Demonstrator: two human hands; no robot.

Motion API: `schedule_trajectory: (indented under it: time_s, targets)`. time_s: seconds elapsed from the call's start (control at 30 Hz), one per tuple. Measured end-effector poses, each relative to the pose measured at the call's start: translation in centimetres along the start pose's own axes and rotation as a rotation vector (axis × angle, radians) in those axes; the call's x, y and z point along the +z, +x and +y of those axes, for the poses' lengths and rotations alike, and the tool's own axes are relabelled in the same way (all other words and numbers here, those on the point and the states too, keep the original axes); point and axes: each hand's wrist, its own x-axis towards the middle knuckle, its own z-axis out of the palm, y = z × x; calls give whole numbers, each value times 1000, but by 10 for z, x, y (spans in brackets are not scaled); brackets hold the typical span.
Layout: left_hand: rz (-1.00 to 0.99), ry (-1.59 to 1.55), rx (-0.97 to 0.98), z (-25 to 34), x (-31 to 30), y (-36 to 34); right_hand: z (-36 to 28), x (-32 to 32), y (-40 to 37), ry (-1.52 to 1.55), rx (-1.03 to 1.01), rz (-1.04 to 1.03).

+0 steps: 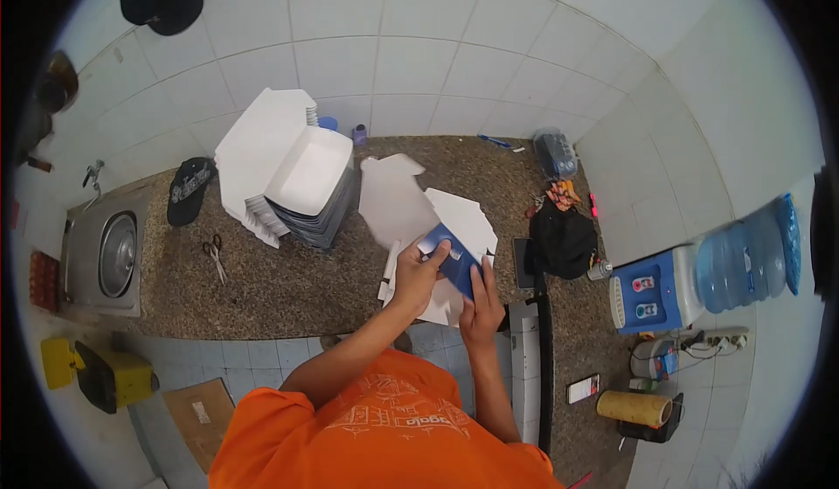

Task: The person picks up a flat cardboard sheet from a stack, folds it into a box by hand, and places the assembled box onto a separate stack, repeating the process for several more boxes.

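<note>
A white cardboard box blank with a blue printed panel (461,272) is held above the counter's front edge, partly folded. My left hand (419,277) grips it from the left, thumb on the blue face. My right hand (481,307) holds its lower right edge, fingers along the blue panel. White flaps of cardboard show behind and below the hands; where one sheet ends is hard to tell. Another white flat sheet (391,196), slightly blurred, lies just beyond the hands. To their left stands a stack of nested box trays (310,170), white inside and dark blue outside.
Flat white blanks (249,161) are piled against the nested trays. Scissors (214,257), a dark cap (190,192) and a sink (118,253) are on the left. A black bag (562,240), phone (583,388) and water dispenser (654,290) are on the right.
</note>
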Motion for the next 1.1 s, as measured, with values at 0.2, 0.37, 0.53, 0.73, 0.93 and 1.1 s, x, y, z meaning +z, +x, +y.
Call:
schedule_trajectory:
  time_s: [0.2,0.37,0.53,0.73,0.93,1.1]
  targets:
    - [-244,61,94,-10,-2,12,22,-4,30,-107,70,-120]
    - [-223,-14,13,0,2,7,3,8,11,148,33,-145]
    - [-257,0,48,-35,1,-10,-6,30,10,190,352,123]
    - [-165,627,413,-14,-7,-17,4,26,0,356,352,55]
    - [-433,980,120,9,-53,-42,42,19,-36,341,653,-154]
    - [-292,1220,48,10,-78,-57,11,-2,-29,723,551,-741]
